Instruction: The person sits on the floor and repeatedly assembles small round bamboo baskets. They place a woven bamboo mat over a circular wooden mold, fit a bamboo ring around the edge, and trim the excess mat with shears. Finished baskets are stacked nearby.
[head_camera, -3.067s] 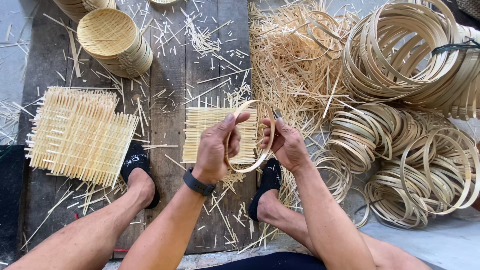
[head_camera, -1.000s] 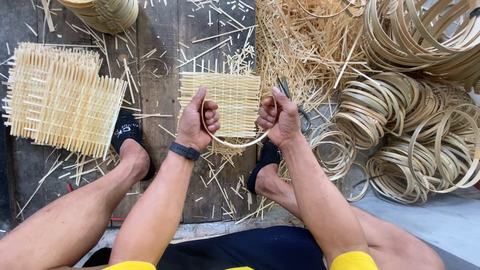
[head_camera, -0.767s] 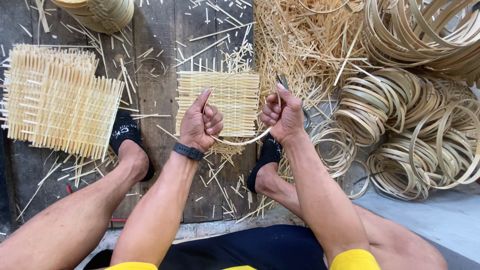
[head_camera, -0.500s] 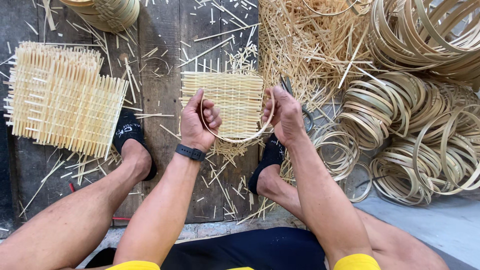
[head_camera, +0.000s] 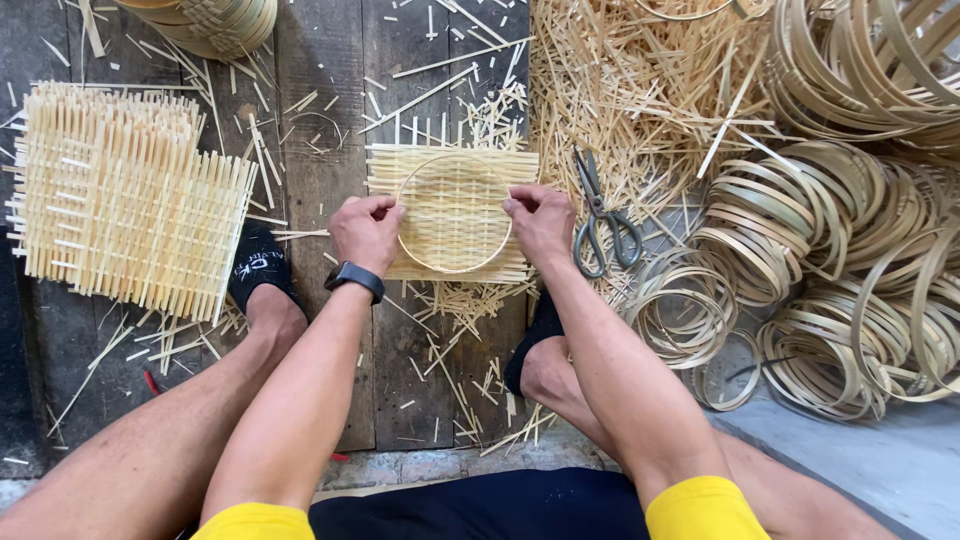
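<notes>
No packages, labels, signs or screens.

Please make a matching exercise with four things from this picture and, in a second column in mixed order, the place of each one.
Things:
1. bamboo ring
2. scissors
3. stack of woven mats
4. wristwatch

Places:
A. on the boards beside the right hand
B. on the left hand's wrist
C. on the small woven mat, held at both sides
D. at the far left, beyond the left foot

Pairs: 1-C, 2-A, 3-D, 4-B
</notes>
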